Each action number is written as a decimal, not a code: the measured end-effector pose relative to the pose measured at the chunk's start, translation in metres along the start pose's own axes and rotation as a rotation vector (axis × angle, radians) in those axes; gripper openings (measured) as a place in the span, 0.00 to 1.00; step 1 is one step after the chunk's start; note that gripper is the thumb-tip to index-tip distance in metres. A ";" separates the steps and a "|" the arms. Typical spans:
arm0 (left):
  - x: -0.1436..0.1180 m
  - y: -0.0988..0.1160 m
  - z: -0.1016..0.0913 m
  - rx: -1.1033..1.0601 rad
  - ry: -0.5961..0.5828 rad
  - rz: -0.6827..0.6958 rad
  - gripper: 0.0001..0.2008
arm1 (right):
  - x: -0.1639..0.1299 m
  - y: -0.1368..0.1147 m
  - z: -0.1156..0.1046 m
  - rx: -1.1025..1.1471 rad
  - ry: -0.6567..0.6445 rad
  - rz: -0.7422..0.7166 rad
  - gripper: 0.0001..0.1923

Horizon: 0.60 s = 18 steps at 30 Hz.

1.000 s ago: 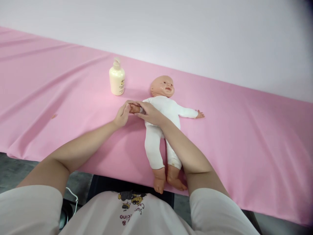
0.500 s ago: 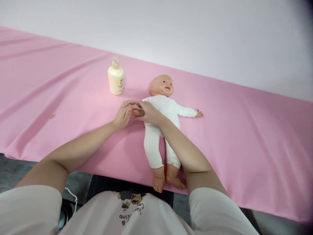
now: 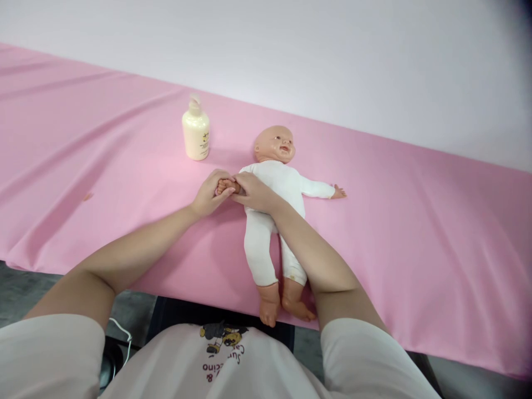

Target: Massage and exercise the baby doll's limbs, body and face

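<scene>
Your left hand (image 3: 208, 195) and right hand (image 3: 253, 192) each keep a closed grip on the outstretched arm of the white-suited plastic baby doll (image 3: 274, 205), lying face-up on the pink-clothed surface (image 3: 394, 233).

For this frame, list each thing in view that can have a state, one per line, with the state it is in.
doll: lying on its back on the cloth, dressed in white, feet past the table's near edge.
lotion bottle: upright, apart from the doll, untouched.
pink cloth: spread over the table, creased.
left hand: closed around the doll's hand.
right hand: gripping the doll's forearm at the sleeve.
</scene>
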State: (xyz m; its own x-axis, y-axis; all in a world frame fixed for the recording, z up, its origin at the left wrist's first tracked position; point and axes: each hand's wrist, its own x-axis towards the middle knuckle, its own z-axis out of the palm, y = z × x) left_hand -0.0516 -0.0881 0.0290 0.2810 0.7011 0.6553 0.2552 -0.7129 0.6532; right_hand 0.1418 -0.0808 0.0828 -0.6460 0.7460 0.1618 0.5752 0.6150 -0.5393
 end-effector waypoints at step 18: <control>0.000 0.003 0.005 -0.077 0.024 -0.067 0.19 | 0.001 -0.008 -0.001 -0.064 -0.053 0.050 0.11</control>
State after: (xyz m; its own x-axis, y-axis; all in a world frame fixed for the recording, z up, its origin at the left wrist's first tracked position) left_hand -0.0467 -0.0901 0.0290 0.2433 0.7478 0.6177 0.2000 -0.6618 0.7225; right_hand 0.1372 -0.0847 0.0878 -0.6407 0.7623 0.0912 0.6367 0.5940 -0.4917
